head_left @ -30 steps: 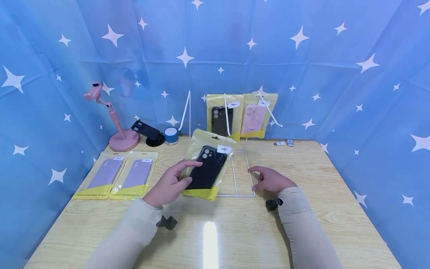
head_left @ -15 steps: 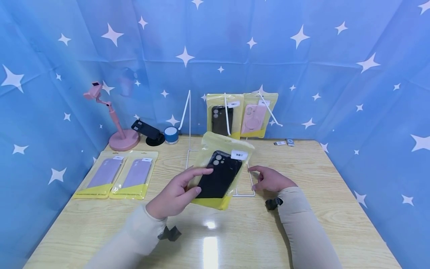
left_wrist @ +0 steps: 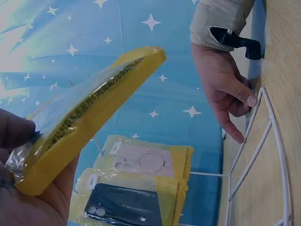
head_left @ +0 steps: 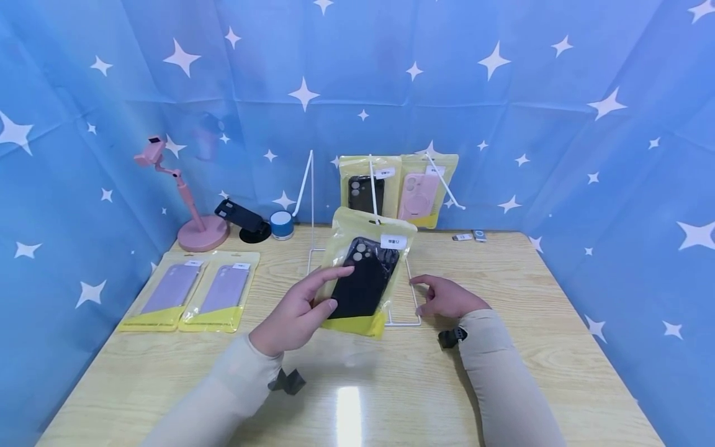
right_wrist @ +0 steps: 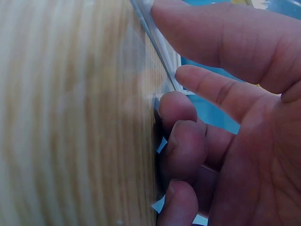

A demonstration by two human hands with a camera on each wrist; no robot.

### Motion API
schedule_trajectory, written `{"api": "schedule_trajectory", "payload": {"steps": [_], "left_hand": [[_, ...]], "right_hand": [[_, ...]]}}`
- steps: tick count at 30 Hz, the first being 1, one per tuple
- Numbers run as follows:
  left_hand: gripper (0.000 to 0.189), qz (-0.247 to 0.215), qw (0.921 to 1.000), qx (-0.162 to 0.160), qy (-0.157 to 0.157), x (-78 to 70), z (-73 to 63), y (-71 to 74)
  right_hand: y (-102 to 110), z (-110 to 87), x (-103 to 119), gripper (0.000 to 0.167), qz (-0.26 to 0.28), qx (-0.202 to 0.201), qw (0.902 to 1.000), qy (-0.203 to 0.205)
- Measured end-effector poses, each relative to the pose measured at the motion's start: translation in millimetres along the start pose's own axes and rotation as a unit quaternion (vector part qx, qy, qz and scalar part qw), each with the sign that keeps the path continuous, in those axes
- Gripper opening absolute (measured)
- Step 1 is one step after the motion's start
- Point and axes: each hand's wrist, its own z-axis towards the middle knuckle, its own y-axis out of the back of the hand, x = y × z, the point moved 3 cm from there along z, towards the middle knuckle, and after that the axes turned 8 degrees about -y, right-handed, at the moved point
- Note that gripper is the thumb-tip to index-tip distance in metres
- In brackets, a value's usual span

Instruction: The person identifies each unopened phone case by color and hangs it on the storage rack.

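Head view, left hand: you grip the black-case bag by its 9 o'clock edge.
Bag: just moved toward 12 o'clock; its hang-hole now appears lined up at the tip of the middle hook, threading unclear.
Right hand: at 3 o'clock, thumb and index still touching the wire rack; I can't tell whether they pinch.

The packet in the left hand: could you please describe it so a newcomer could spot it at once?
On the wooden table stands a white wire rack. In front of it, the left hand holds a yellow-edged packet with a black phone case inside. Unlike the other black-case packet and pink-case packet hanging behind, or purple-case packets lying left, it is handheld.
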Motion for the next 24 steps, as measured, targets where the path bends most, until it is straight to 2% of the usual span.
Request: {"api": "schedule_trajectory", "payload": {"steps": [14,24], "left_hand": [[0.057,-0.031,0.9972,-0.040,0.054,22.6,8.5,-4.3],[0.056,-0.029,0.9948,-0.069,0.069,36.7,19.4,-7.0]], "right_hand": [[-0.8,-1.2,1.9,0.075,0.003,-0.001,0.9999,-0.010],[-1.0,-1.8,3.7,0.076,0.002,-0.002,0.9998,-0.021]]}}
